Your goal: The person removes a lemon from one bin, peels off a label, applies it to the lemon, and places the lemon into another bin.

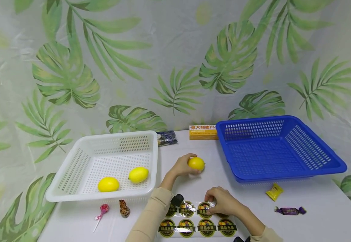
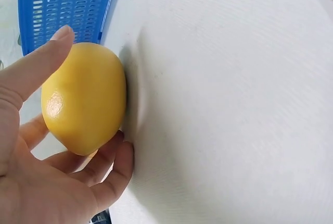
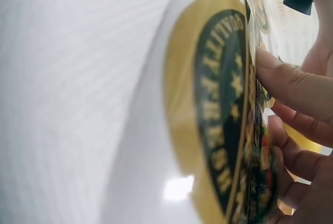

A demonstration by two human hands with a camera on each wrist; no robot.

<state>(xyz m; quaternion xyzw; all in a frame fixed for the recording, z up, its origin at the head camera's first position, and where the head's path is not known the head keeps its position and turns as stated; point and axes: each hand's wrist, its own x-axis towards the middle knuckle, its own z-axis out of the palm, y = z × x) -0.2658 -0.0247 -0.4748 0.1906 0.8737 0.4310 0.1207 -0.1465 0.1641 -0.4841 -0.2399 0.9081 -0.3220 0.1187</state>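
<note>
White plastic basket (image 1: 72,174) at left on the desk (image 1: 314,218), two yellow lemons (image 1: 108,184) inside, lying on their sides, long axes roughly left-right. In front of it a pink lollipop (image 1: 102,211) and a brown wrapped candy (image 1: 124,208).

Centre: left hand (image 1: 182,166) curls thumb and fingers round a third lemon (image 1: 196,163), which sits on the desk between the two baskets. Glossy yellow skin, smooth, oval with a blunt tip. Head view: long axis near left-right, tip toward the blue basket (image 1: 284,124). Left wrist view shows what head view hides: thumb over the top, fingertips (image 2: 122,161) tucked under the lemon (image 2: 86,99), and a shiny highlight on the skin; blue basket (image 2: 67,5) wall just behind.

Nearer the person: sticker sheet (image 1: 193,223) flat on the desk, two rows of round gold-and-black labels. Right hand (image 1: 222,203) rests on the upper row, fingertips pinching at one sticker (image 1: 204,208). Right wrist view shows the sticker (image 3: 218,109) close up, gold rim, dark centre, lettering, its edge lifted against the fingertips (image 3: 291,83); head view can't show that lift.

Right: blue basket, then a yellow candy (image 1: 274,191) and a purple wrapped candy (image 1: 289,210) in front. Behind, an orange box (image 1: 202,132) and a dark packet (image 1: 167,137) against the leaf-print backdrop (image 1: 175,50).
</note>
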